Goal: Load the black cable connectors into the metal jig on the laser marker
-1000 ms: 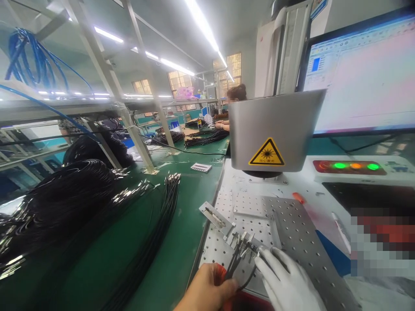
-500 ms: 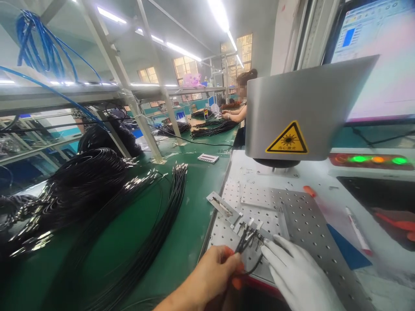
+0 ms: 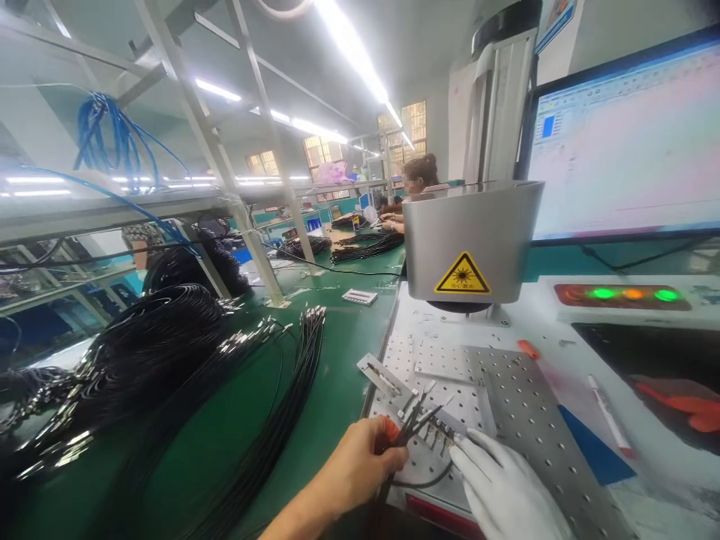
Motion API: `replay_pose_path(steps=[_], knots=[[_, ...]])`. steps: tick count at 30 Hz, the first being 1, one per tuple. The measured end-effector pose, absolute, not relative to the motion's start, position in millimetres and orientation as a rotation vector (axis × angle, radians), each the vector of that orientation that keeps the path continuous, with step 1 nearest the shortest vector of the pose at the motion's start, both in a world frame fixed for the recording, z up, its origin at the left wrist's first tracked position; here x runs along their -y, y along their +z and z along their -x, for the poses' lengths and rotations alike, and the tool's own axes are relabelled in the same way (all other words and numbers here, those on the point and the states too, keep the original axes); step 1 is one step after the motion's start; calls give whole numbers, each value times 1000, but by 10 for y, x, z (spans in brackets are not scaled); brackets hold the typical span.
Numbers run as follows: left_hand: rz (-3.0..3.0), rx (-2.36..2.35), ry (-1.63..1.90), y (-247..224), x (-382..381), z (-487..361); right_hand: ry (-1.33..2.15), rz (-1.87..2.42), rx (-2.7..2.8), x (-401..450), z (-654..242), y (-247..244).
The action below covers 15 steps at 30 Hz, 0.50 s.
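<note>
My left hand (image 3: 368, 457), bare with orange covers on its fingertips, pinches a small bunch of black cables (image 3: 406, 433) with silvery metal ends. Those ends stand raised, at a slant, above a slotted metal fixture (image 3: 442, 433) on the perforated plate (image 3: 523, 397). My right hand (image 3: 503, 480) wears a white glove; its fingers lie stretched out, with the tips against the fixture's right end. One black cable loops below the fixture toward the right fingertips, where its end is hidden. A flat metal piece with a long slot (image 3: 385, 377) lies just beyond my left hand.
A grey laser head (image 3: 466, 240) with a yellow warning sign hangs over the plate. On the green table (image 3: 331, 375) lie a cable bundle (image 3: 292, 367) and large black cable coils (image 3: 151, 337). A marker (image 3: 612, 416) lies at right. Another person (image 3: 419, 180) sits farther back.
The cable ends have lifted out of the fixture, and my left hand has moved slightly left and up with them. The right hand stays at the fixture. The camera view has tilted up.
</note>
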<state>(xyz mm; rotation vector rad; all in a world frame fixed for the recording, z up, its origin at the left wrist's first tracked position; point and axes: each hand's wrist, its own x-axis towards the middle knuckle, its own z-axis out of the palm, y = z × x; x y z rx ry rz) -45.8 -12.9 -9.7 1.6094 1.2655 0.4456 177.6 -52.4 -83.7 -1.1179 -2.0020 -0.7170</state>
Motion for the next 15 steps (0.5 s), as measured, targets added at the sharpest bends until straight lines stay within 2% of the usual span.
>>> replay_pose_path(steps=[10, 15], knots=[[-1273, -1325, 615, -108, -31, 397, -691, 1148, 1980, 539, -1753, -846], [-1240, -1307, 548, -106, 60, 364, -698, 1143, 1989, 537, -1763, -885]])
